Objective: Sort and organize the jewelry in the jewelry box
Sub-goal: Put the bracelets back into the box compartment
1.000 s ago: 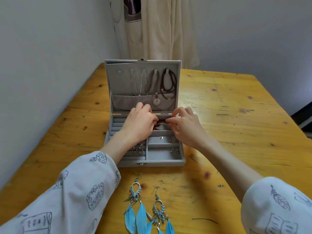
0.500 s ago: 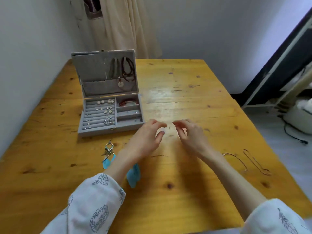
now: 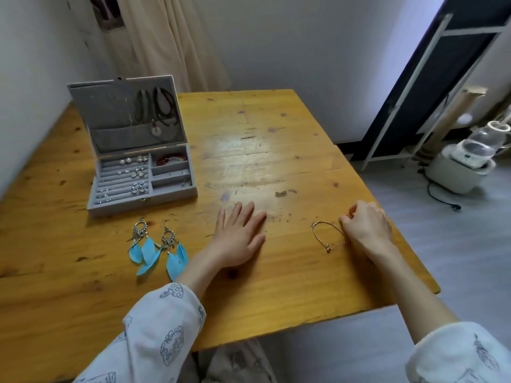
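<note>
The grey jewelry box [image 3: 143,201] stands open at the table's left, its lid [image 3: 110,111] upright with dark necklaces [image 3: 163,111] hanging in it. Small earrings lie in its left rows and a red bracelet [image 3: 170,158] in its top right compartment. Two blue feather earrings [image 3: 154,252] lie on the wood in front of the box. My left hand [image 3: 237,236] rests flat on the table, fingers straight. Near the table's right edge my right hand [image 3: 367,228] has its fingers curled on one end of a thin gold bracelet [image 3: 320,236] lying on the wood.
The wooden table [image 3: 276,150] ends close to my right hand, with grey floor beyond. A white appliance [image 3: 464,167] with a cord and a dark framed panel [image 3: 431,87] stand at the right. A curtain [image 3: 171,37] hangs behind the box.
Both hands left the box's compartments and moved right and toward me. The left hand has settled flat on the table; the right has reached the thin bracelet near the right edge.
</note>
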